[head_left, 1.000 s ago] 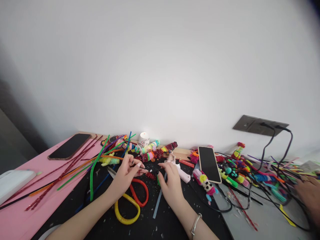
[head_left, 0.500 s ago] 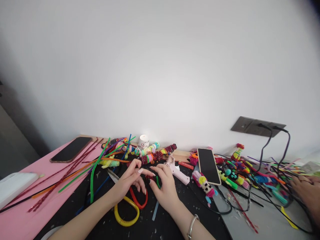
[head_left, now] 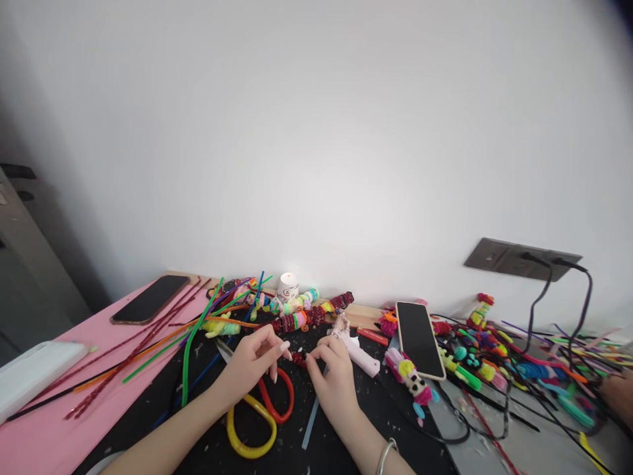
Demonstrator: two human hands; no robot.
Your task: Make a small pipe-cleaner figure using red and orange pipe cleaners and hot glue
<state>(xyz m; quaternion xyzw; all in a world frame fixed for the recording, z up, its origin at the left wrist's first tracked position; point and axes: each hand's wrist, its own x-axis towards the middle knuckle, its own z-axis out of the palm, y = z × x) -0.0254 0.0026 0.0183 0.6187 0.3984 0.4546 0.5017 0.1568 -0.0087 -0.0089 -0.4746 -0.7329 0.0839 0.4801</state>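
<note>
My left hand (head_left: 252, 366) and my right hand (head_left: 333, 376) meet over the black mat (head_left: 198, 409), both pinching a small coiled red pipe-cleaner piece (head_left: 298, 358) between their fingertips. Under my left hand lie scissors with a red and a yellow handle loop (head_left: 257, 422). A white glue gun (head_left: 356, 346) lies just right of my right hand. A silver bracelet (head_left: 386, 455) is on my right wrist.
Long pipe cleaners (head_left: 188, 336) fan out to the left over a pink sheet (head_left: 49, 435). Phones lie at back left (head_left: 148, 298) and centre right (head_left: 419, 338). Finished coloured figures (head_left: 306, 309) line the wall. Cables (head_left: 539, 310) and craft clutter fill the right, where another person's hand (head_left: 618, 396) shows.
My hands parted slightly along the red coil and now pinch it at either end. The view shifted a little, and the other person's hand moved towards the right edge.
</note>
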